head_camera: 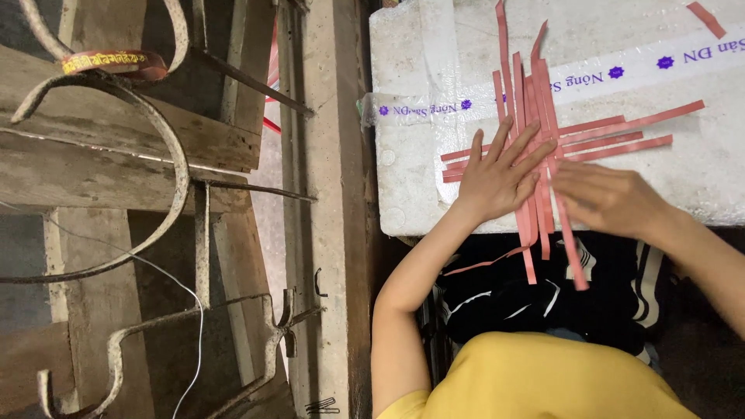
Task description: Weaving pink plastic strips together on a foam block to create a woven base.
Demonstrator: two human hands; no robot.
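Several thin pink strips [590, 140] lie crossed in a woven patch on a white foam box lid [411, 46]. My left hand [500, 174] presses flat on the crossing, fingers spread. My right hand [605, 198] lies beside it on the right, fingers curled at the upright strips, pinching or nudging one of them. Some strips [574, 256] hang over the near edge of the box toward my lap.
A loose pink strip [706, 19] lies at the far right of the lid. Clear printed tape [621, 74] crosses the lid. To the left stand a concrete post [326, 202] and a rusty scrolled iron railing [167, 155] with a red-yellow band [112, 62].
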